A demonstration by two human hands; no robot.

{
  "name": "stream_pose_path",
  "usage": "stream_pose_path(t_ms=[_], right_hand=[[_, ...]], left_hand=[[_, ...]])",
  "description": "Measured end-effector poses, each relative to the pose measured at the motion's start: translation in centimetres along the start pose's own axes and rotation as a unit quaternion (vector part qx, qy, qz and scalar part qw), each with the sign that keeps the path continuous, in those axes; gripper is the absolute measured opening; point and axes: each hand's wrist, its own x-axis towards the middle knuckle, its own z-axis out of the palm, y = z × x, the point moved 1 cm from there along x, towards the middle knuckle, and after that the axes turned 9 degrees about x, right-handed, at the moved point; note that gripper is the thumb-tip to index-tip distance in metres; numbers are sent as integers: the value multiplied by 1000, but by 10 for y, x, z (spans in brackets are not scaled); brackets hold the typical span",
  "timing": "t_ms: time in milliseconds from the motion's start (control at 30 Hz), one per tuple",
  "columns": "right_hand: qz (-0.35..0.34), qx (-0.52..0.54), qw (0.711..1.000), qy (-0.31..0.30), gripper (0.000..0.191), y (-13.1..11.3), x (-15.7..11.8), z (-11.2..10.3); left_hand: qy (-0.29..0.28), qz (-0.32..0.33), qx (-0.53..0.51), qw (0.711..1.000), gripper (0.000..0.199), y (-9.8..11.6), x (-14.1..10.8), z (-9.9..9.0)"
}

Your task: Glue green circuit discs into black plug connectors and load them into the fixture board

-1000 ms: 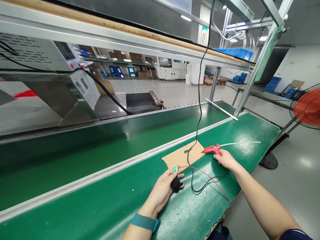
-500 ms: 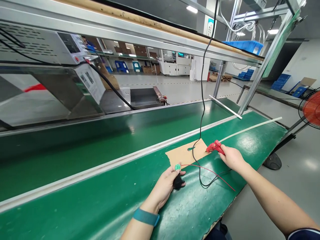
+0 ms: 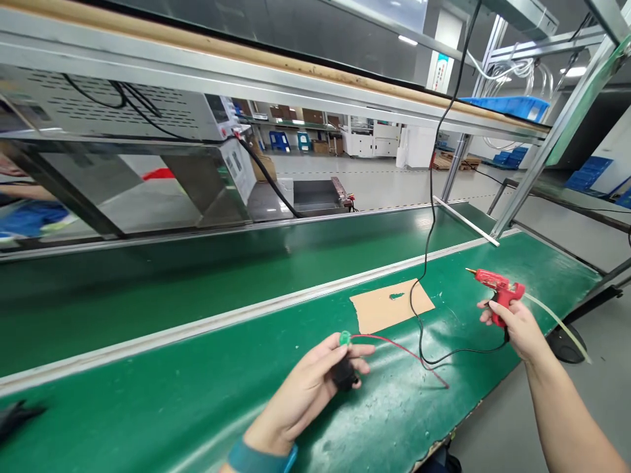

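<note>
Between the thumb and fingers of my left hand is a small round green circuit board, with a red wire trailing from it to the right. Lower in the same hand sits a small black part, half hidden by the fingers. My right hand is closed round the handle of a red glue gun, raised over the bench with its nozzle pointing left. A pale glue stick curves out of its back. Left of the glue gun lies a piece of cardboard with a hole in it.
A black cable hangs from above, crosses the cardboard's edge and runs to the glue gun. A white strip divides the green bench. At the left edge is a blurred black object. A metal-framed shelf spans overhead.
My right hand has lifted the glue gun off the cardboard's edge, up and to the right. The view has turned left, bringing a black object into sight. My left hand keeps its hold.
</note>
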Motion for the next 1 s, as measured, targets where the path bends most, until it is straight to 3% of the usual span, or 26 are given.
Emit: stream_pose_path(t_ms=[67,133,233,300,467,567,667,800,900,1000], right_hand=[[7,40,999,-3,51,-8,-7,-6],[12,100,995,4,51,-20,-13,-7],[12,214,977,8,52,-49,-20,5],[9,254,967,-15,50,-77,-23,24],[19,280,949,-143,46,-148,-32,95],[33,300,923,-238,41,-168,-33,143],[60,265,902,-337,37,-158,-35,193],[107,167,894,-402,41,-120,-47,253],[117,129,896,-409,45,-97,-60,274],[107,132,897,-408,47,-87,-67,278]], left_hand=[[66,15,-11,998,15,20,-22,-15],[184,42,-29,982,4,39,-37,-33],[342,84,-67,934,19,58,-45,-59],[385,97,-83,914,26,60,-44,-76],[386,94,-85,914,27,31,-36,-107],[340,93,-84,932,19,8,-34,-112],[295,99,-90,946,6,-9,-35,-108],[259,111,-100,954,26,-23,-37,-102],[235,110,-111,959,37,-30,-38,-101],[214,108,-123,963,38,-33,-40,-102]])
